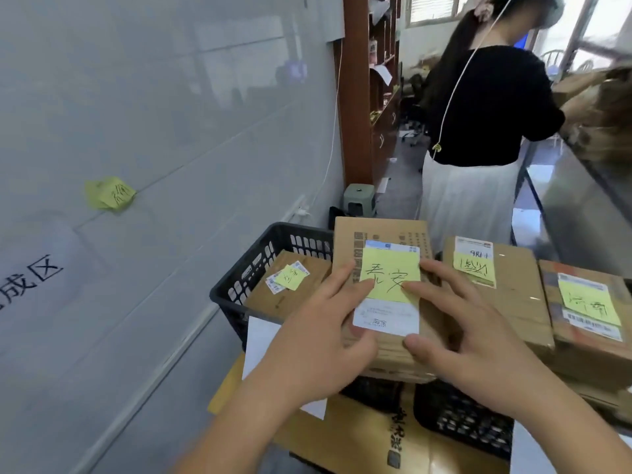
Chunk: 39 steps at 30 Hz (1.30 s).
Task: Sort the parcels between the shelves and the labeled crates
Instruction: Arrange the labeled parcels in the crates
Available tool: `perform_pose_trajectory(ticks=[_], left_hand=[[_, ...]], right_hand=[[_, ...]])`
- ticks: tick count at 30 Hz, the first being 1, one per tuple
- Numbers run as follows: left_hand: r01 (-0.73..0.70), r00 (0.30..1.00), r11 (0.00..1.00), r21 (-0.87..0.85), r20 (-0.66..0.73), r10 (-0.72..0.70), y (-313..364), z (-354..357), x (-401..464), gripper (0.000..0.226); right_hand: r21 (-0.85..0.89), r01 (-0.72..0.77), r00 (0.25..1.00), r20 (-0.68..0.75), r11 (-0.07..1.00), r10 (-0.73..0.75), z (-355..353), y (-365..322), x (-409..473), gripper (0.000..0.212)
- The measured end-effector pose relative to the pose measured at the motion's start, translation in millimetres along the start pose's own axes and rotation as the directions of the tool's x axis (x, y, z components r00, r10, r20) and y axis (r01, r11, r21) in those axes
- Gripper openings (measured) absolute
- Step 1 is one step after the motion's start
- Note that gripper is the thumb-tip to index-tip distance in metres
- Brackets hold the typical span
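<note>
Head view shows my left hand (321, 323) and right hand (468, 333) gripping the box (383, 350) by its sides, fingers spread flat on top to read its yellow note (390, 277).

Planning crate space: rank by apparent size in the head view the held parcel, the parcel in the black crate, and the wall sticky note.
1. held parcel, though nearest the camera
2. parcel in the black crate, partly hidden
3. wall sticky note
</note>
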<state>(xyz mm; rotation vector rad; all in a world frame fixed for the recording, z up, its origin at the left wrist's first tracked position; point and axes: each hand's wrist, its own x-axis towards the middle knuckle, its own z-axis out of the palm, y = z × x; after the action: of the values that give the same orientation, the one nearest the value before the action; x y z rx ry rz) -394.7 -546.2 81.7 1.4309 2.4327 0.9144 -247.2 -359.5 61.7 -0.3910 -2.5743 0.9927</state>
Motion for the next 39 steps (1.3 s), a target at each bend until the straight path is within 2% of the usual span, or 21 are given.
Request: perform_pose_trajectory(ticks=[7, 12, 14, 16, 21, 27, 32, 35, 39], left_hand=[[0.055, 0.998, 0.997, 0.055, -0.038, -0.053, -115.5, -49.6, 49.9, 0.067], [0.071, 0.995, 0.997, 0.029, 0.069, -0.073, -221.8, -87.4, 106.3, 0.069], [0.064, 0.995, 0.997, 0.051, 0.068, -0.067, -243.9, -90.9, 120.4, 0.072], [0.085, 0.987, 0.996, 0.017, 0.135, -0.086, -300.1, -98.4, 147.6, 0.075], [0.084, 0.967, 0.996, -0.009, 0.241, -0.079, -356.9, -82.8, 172.0, 0.071], [0.06, 0.947, 0.997, 0.058, 0.313, -0.075, -382.4, -75.4, 194.3, 0.075], [0.009, 0.951, 0.971, 0.24, 0.299, -0.083, -378.7, -65.8, 199.3, 0.072], [-0.038, 0.963, 0.912, 0.408, 0.26, -0.077, -380.2, -64.2, 202.3, 0.071], [-0.064, 0.971, 0.872, 0.485, 0.232, -0.057, -385.9, -63.0, 205.3, 0.069]], right_hand=[[0.03, -0.032, 0.997, 0.075, 0.999, 0.03, 76.8, -23.4, 118.0, 0.069], [0.007, -0.126, 0.986, 0.108, 0.992, 0.124, 148.9, -29.7, 207.5, 0.075], [-0.016, -0.135, 0.982, 0.135, 0.991, 0.136, 165.9, -30.0, 223.2, 0.077], [-0.023, -0.199, 0.968, 0.151, 0.98, 0.2, 207.3, -24.2, 268.8, 0.079], [-0.049, -0.285, 0.94, 0.183, 0.957, 0.29, 257.0, -11.9, 296.3, 0.082], [-0.054, -0.384, 0.907, 0.165, 0.922, 0.388, 292.2, -4.0, 309.8, 0.083], [-0.05, -0.416, 0.892, 0.174, 0.908, 0.418, 296.1, -1.5, 313.4, 0.082], [-0.071, -0.416, 0.891, 0.167, 0.907, 0.422, 299.6, -1.2, 315.7, 0.083], [-0.066, -0.417, 0.893, 0.159, 0.907, 0.422, 306.9, -1.6, 317.6, 0.082]])
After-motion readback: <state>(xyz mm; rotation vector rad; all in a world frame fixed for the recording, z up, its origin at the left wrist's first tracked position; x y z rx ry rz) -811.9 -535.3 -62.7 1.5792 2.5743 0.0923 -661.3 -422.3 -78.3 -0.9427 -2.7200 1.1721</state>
